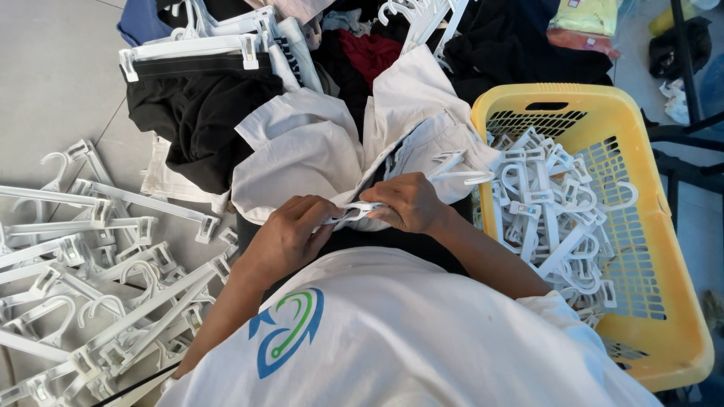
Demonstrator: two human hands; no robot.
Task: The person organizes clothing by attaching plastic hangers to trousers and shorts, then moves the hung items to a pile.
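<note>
A white garment lies across my lap, spread open toward the clothes pile. A white plastic clip hanger is attached along its near edge, its hook pointing right. My left hand pinches the hanger's left clip against the fabric. My right hand grips the hanger bar and cloth just beside it. Both hands meet at the middle of the hanger, fingers closed.
A yellow plastic basket at my right holds several white hangers. More white clip hangers lie scattered on the grey floor at my left. A pile of dark, red and white clothes, some on hangers, lies ahead.
</note>
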